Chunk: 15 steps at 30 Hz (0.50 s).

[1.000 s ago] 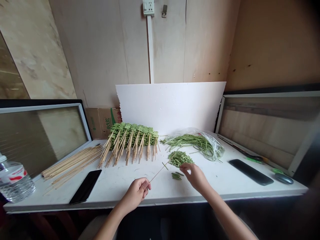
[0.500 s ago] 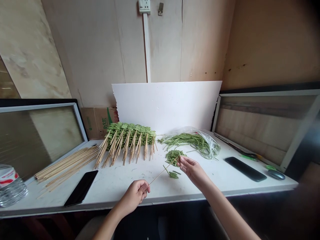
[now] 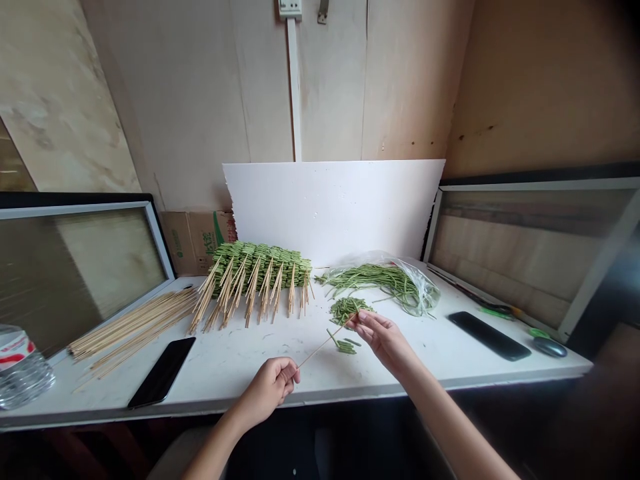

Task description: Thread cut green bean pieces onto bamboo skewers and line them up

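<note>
A thin bamboo skewer (image 3: pixel 318 349) slants up to the right between my two hands. My left hand (image 3: pixel 270 385) is closed around its lower end near the table's front edge. The fingers of my right hand (image 3: pixel 379 333) pinch at its upper end; whether a piece of bean is between them is hidden. Just below the skewer lie a few cut green bean pieces (image 3: pixel 345 347), one of them tilted up beside the stick. Behind my right fingers is a heap of cut bean pieces (image 3: pixel 349 309).
Skewered beans (image 3: pixel 260 257) are stacked at the back left, sticks pointing forward. Loose skewers (image 3: pixel 135 323), a black phone (image 3: pixel 163 372) and a water bottle (image 3: pixel 23 370) lie left. Long beans in a plastic bag (image 3: pixel 380 280), a dark phone (image 3: pixel 489 335) and a mouse (image 3: pixel 549 347) are right.
Both hands hold nearly the same pose on the skewer. My right fingers have shifted slightly left along its upper end. The camera view has tilted a little.
</note>
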Motion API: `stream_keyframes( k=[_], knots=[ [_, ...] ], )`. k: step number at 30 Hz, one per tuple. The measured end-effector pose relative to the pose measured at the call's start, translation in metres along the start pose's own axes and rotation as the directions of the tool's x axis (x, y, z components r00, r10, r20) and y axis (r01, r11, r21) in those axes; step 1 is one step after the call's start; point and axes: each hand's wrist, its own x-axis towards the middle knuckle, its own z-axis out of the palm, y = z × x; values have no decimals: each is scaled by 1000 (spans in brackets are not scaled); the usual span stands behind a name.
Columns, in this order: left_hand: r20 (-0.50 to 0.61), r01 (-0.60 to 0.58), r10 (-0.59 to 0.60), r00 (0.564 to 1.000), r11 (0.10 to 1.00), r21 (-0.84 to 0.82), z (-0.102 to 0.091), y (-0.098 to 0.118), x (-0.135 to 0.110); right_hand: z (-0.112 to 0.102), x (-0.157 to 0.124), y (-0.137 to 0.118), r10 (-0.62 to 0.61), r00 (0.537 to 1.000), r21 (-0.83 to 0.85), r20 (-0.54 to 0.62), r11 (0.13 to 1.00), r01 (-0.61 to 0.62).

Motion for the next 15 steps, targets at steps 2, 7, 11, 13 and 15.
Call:
stream_keyframes(
  k=[2, 7, 11, 13, 15],
  knots=[
    [-4, 5, -5, 1000, 1000, -7, 0, -1, 1, 1, -1, -1, -9, 1000, 9, -2, 1000, 9],
    [-5, 8, -7, 1000, 999, 39, -1, -1, -1, 3, -3, -4, -34, 999, -9, 5, 999, 34],
    [-28, -9, 12, 1000, 992, 129, -3, -4, -1, -2, -2, -4, -55, 998, -48, 30, 997, 57],
    [-39, -21, 28, 999, 986, 164, -4, -6, -1, -5, -1, -3, -52, 998, -70, 36, 996, 55],
    [-39, -37, 45, 998, 982, 188, -5, -7, -1, -7, 0, -3, -47, 998, -84, 36, 995, 50]
  ],
)
